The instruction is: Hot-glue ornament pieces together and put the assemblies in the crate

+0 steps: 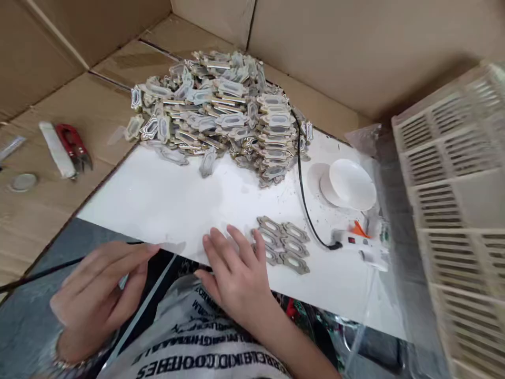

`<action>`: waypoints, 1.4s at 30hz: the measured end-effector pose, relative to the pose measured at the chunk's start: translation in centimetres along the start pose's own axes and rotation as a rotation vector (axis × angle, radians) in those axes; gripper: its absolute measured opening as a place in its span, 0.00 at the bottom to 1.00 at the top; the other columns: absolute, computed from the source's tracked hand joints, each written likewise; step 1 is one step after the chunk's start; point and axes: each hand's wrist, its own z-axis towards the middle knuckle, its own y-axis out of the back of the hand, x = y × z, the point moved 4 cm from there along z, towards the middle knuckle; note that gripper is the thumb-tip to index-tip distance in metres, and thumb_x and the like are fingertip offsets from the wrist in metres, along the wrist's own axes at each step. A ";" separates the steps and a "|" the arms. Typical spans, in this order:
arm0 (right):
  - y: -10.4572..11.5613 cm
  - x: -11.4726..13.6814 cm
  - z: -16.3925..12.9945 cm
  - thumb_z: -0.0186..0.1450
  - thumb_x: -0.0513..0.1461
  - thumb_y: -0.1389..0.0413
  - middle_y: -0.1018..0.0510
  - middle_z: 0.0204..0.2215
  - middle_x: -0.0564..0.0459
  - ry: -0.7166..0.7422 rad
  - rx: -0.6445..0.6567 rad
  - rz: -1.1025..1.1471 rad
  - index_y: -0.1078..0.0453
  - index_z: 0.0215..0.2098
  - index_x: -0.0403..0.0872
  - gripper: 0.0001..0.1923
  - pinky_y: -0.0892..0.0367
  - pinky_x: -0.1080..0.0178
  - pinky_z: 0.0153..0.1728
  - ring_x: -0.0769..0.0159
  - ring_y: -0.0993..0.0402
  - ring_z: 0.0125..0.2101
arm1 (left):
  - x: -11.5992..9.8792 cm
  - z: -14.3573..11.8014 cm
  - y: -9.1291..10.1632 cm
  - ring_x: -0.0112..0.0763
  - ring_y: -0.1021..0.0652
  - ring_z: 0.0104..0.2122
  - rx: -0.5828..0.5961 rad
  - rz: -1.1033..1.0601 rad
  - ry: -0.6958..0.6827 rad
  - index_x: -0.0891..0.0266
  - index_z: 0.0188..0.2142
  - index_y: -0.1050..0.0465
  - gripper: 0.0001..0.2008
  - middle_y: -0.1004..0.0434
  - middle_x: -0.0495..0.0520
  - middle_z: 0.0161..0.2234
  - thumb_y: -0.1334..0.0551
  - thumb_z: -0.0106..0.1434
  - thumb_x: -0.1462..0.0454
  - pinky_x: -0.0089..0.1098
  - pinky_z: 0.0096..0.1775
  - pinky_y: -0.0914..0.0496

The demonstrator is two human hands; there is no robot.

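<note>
My left hand (102, 287) hovers at the front left edge of the white board (169, 189), its fingers curled together. Something small and pale shows between thumb and fingers, too unclear to name. On the board's front edge my right hand (240, 268) lies palm down with its fingers spread. Its little finger reaches the small group of flat grey metal plates (292, 247), which have elongated openings and lie in two columns. Farther back rises a large heap of similar frame-shaped pieces (232, 121), some stacked in rows.
Right of the plates lies a white corded tool with an orange trigger (358, 228), beside white round dishes (351, 184). A black cable (302, 179) crosses the board. A cream plastic crate (430, 210) stands at right. Red snips (73, 145) lie on cardboard at left.
</note>
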 end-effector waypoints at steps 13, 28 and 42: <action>0.0 1.0 -0.2 0.71 0.33 0.46 0.16 0.41 0.54 0.178 -0.144 0.045 0.21 0.41 0.44 0.10 0.38 0.54 0.50 0.63 0.29 0.45 | -0.3 0.0 -1.2 0.29 0.21 0.30 -0.029 -0.035 -0.069 0.60 0.41 0.23 0.13 0.19 0.51 0.35 0.39 0.62 0.76 0.30 0.37 0.26; 3.2 -1.4 -1.3 0.69 0.29 0.45 0.19 0.31 0.51 -0.117 -0.196 0.713 0.26 0.45 0.44 0.10 0.24 0.61 0.38 0.67 0.28 0.32 | -3.8 2.8 -2.6 0.24 0.21 0.30 0.145 -0.554 0.016 0.58 0.39 0.26 0.02 0.20 0.47 0.32 0.38 0.69 0.63 0.24 0.32 0.25; 5.1 -4.5 -5.0 0.64 0.29 0.39 0.18 0.29 0.54 -0.448 -0.319 0.924 0.25 0.38 0.47 0.08 0.26 0.63 0.37 0.69 0.25 0.31 | -7.3 6.2 -6.0 0.25 0.24 0.32 0.394 -0.783 -0.111 0.58 0.38 0.27 0.03 0.23 0.47 0.32 0.38 0.68 0.68 0.25 0.35 0.28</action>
